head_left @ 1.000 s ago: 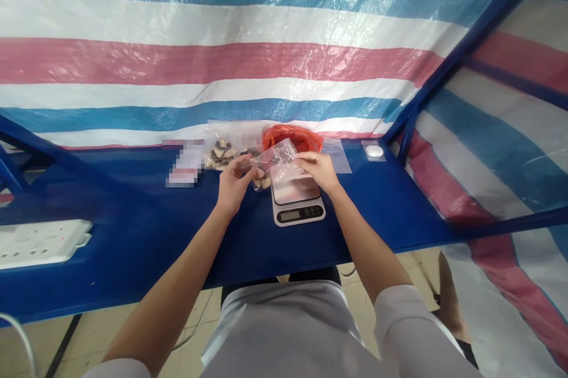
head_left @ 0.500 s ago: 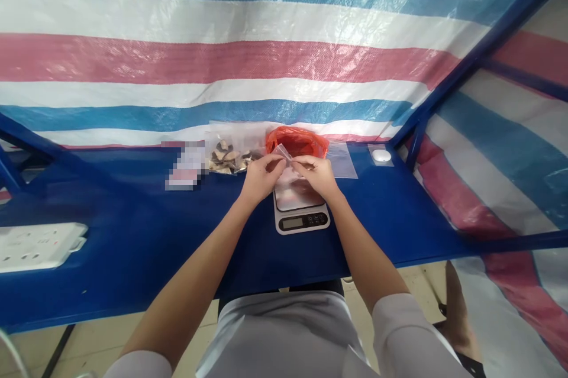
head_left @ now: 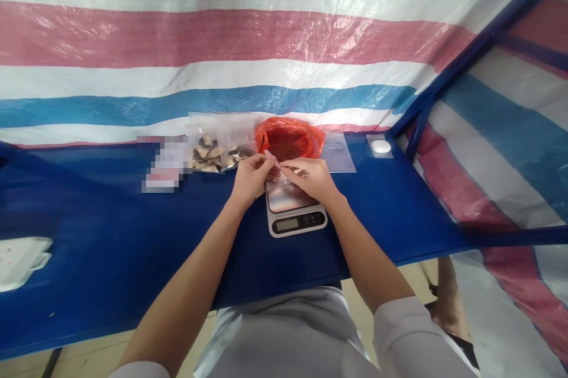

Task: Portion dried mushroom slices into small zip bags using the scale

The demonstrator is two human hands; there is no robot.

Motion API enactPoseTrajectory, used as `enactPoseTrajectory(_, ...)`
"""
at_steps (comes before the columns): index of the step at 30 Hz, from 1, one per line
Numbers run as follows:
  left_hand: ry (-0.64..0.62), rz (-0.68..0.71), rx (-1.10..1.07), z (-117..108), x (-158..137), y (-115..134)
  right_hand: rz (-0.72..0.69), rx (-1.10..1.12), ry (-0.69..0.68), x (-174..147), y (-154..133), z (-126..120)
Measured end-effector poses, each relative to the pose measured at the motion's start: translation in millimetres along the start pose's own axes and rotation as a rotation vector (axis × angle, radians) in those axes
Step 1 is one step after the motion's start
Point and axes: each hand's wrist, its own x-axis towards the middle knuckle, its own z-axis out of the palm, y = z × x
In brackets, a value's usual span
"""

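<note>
Both hands meet above the digital kitchen scale (head_left: 296, 223), close in front of the open red plastic bag (head_left: 290, 132). My left hand (head_left: 252, 175) pinches the edge of a small clear plastic bag (head_left: 271, 159). On the same bag's other side, my right hand (head_left: 309, 178) has its thumb and fingers closed on the film. Much of the small bag is hidden by the fingers, and what it contains cannot be made out. Clear bags of dried, sliced pieces (head_left: 213, 153) lie just left of the hands.
A flat clear bag (head_left: 339, 153) lies right of the red bag. Further right is a round white object (head_left: 380, 147) on clear film. A blurred-out packet (head_left: 166, 165) and a white power strip (head_left: 22, 262) are on the left of the blue table (head_left: 381, 218). Striped sheeting stands behind.
My view has shifted slightly, so the table items sit a little further left. The small bag's top edge has dropped lower between my fingers, and both hands still hold it.
</note>
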Motion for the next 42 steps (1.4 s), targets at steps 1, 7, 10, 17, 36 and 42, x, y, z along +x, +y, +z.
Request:
enactPoseTrajectory(1,-0.011,0.02,0.0,-1.1,0.0,-1.6,0.016,0.018,0.006,0.4,-0.3,-0.3)
enactPoseTrajectory(7,-0.098,0.143,0.139,-7.3,0.7,-9.5,0.097,0.061,0.012,0.9,-1.3,-1.6)
enactPoseTrajectory(10,-0.135,0.185,0.199,-9.6,0.8,-10.0,0.109,0.078,-0.024,0.7,-1.7,-3.4)
enactPoseTrajectory(17,-0.168,0.254,0.294,-12.5,-0.8,-9.8,0.211,0.206,-0.036,0.5,-0.7,-6.5)
enactPoseTrajectory(36,-0.21,0.271,0.403,-18.0,-6.1,-4.4,0.295,0.309,-0.091,-0.6,-1.5,-6.4)
enactPoseTrajectory(42,-0.244,0.34,0.491,-17.8,-9.6,-0.1,0.18,0.19,-0.062,-0.2,-2.0,-8.2)
